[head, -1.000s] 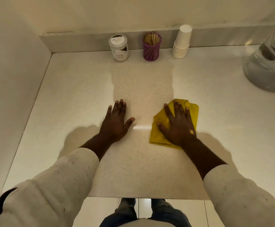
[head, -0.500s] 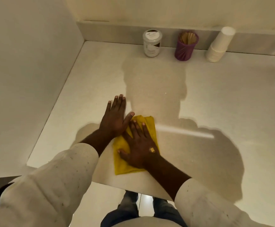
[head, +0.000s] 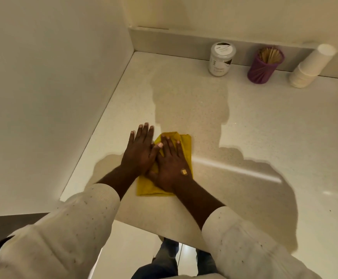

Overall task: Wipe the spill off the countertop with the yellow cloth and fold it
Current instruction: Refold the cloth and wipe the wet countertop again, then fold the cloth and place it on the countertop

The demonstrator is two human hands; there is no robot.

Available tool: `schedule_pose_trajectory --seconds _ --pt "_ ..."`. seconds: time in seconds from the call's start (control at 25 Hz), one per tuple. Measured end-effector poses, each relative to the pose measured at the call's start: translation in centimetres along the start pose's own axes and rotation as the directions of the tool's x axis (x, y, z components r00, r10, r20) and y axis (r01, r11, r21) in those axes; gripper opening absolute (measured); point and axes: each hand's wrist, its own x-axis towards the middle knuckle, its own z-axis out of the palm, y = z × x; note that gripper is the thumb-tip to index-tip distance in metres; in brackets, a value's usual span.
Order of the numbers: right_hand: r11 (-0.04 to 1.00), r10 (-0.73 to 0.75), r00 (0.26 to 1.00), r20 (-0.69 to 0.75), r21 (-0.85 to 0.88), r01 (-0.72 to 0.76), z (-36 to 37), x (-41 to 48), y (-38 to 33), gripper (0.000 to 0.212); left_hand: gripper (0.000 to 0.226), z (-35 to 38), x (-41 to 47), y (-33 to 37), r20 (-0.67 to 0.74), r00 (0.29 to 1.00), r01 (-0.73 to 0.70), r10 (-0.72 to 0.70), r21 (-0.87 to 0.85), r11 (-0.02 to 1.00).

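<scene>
Fingers [head: 169, 144] of the right hand [head: 171, 168] lie flat and extended, pressing on the folded yellow cloth [head: 186, 146].

The right hand grips nothing; its palm bears down on the cloth, which lies on the pale speckled tabletop [head: 244, 127] near the front edge. The left hand [head: 140, 152] rests flat beside it, fingers straight, thumb touching the right hand, partly over the cloth's left edge. At the back wall stand a white lidded jar [head: 221, 59], a purple ribbed cup of wooden sticks [head: 264, 66] and a tilted stack of white paper cups [head: 310, 69].
</scene>
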Motion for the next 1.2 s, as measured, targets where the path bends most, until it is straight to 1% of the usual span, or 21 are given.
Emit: schedule_pose_trajectory --seconds 0.12,0.24,0.32,0.48,0.6,0.68,0.76,0.8,0.88,0.92,1.0,1.08,1.2 --pt "1.0 0.015 1.0 0.0 -0.014 -0.015 -0.8 1.9 0.8 0.09 0.079 -0.3 0.8 -0.4 0.007 1.0 -0.015 0.015 0.005 1.0" --pt "0.995 0.104 0.994 -0.018 -0.011 -0.104 -2.1 3.0 3.1 0.083 0.077 -0.4 1.1 -0.4 0.026 0.998 -0.053 0.052 0.054 0.997" --pt "0.99 0.139 0.99 -0.023 -0.014 -0.139 -2.9 3.1 4.6 0.084 0.077 -0.4 1.1 -0.3 0.037 0.995 -0.097 0.094 0.071 0.993" --pt "0.996 0.084 0.996 -0.004 0.03 -0.084 -3.4 2.2 6.3 0.083 0.073 -0.3 1.7 0.7 -0.023 0.985 -0.17 0.172 0.065 0.983" --pt "0.992 0.093 0.996 -0.003 0.087 -0.092 -3.9 1.6 7.6 0.083 0.064 -0.2 2.4 1.8 -0.092 0.966 -0.236 0.241 0.067 0.97" --pt "0.983 0.156 0.987 -0.043 0.105 -0.151 -4.6 1.2 8.8 0.081 0.054 -0.3 3.1 2.6 -0.111 0.959 -0.254 0.26 0.065 0.965" --pt "0.961 0.27 0.956 -0.112 0.094 -0.26 -5.4 0.8 10.3 0.083 0.046 -0.8 4.1 3.6 -0.052 0.979 -0.198 0.199 0.025 0.98" --pt "0.942 0.331 0.935 -0.124 0.095 -0.321 -5.8 0.7 11.1 0.085 0.042 -1.0 4.5 4.2 -0.024 0.986 -0.164 0.164 0.006 0.986" --pt "0.902 0.426 0.901 -0.08 0.12 -0.416 -6.8 0.5 12.7 0.091 0.031 -1.5 5.0 5.2 0.008 0.994 -0.104 0.105 -0.098 0.99" --pt "0.888 0.449 0.892 -0.058 0.142 -0.437 -7.2 0.4 13.2 0.094 0.024 -1.7 5.1 5.6 0.033 0.997 -0.065 0.073 -0.198 0.978" --pt "0.881 0.453 0.89 -0.049 0.18 -0.438 -7.8 0.6 13.8 0.097 0.017 -2.2 5.3 6.2 0.104 0.994 0.02 0.025 -0.41 0.912" --pt "0.88 0.439 0.898 -0.044 0.224 -0.419 -8.5 1.0 13.8 0.096 0.021 -2.6 5.5 6.6 0.142 0.99 0.095 -0.02 -0.549 0.831" --pt "0.867 0.445 0.895 -0.045 0.272 -0.417 -8.9 1.5 13.5 0.086 0.045 -3.4 5.8 7.0 0.253 0.967 0.202 -0.035 -0.676 0.709"
